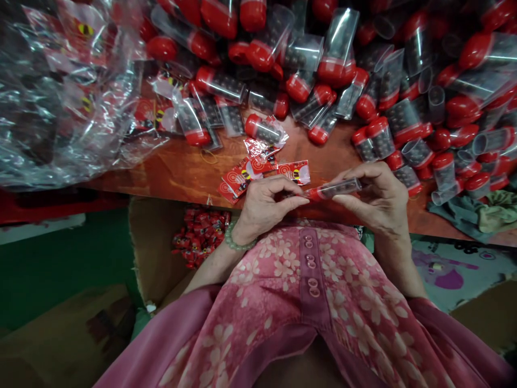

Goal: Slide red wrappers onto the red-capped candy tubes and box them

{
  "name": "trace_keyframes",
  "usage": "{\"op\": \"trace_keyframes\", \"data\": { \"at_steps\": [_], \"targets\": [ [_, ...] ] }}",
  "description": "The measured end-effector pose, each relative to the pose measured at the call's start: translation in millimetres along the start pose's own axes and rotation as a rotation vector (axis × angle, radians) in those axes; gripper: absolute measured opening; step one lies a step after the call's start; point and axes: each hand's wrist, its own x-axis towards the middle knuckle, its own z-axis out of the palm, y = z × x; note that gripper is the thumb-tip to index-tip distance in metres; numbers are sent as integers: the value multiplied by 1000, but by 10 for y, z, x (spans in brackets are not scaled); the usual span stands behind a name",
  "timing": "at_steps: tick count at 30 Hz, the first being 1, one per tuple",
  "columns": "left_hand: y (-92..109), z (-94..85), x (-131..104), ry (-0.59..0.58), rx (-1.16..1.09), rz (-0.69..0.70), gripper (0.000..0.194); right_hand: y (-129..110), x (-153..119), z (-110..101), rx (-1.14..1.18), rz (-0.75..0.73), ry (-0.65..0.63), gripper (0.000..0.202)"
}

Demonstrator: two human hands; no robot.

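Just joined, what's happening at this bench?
A person holds one clear tube with a red end between both hands: the right hand at the clear end, the left hand at the red end. Printed red cards lie just beyond on the wooden table. Many similar tubes are heaped behind, with a clear plastic bag at left.

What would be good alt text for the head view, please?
A person's right hand holds a clear tube with a red end over a reddish table, while the left hand pinches at that end. Beyond lie red printed packets and a heap of red-capped tubes, with crumpled clear plastic at left.
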Motion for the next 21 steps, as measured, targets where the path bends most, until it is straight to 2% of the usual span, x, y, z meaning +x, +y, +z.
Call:
{"op": "trace_keyframes", "data": {
  "at_steps": [3,9,15,21],
  "targets": [
    [-27,4,-3,-40,5,-13,19,-21,36,-18,-19,23,-38,30],
    [-97,49,-20,-155,-97,-149,16,76,149,9,182,119,-58,36],
    [-137,70,-10,-152,-116,-211,16,53,193,-15,45,127,-98,35],
    [-151,65,18,-157,-146,-216,21,8,194,74,209,195,-50,31]
  ]
}}
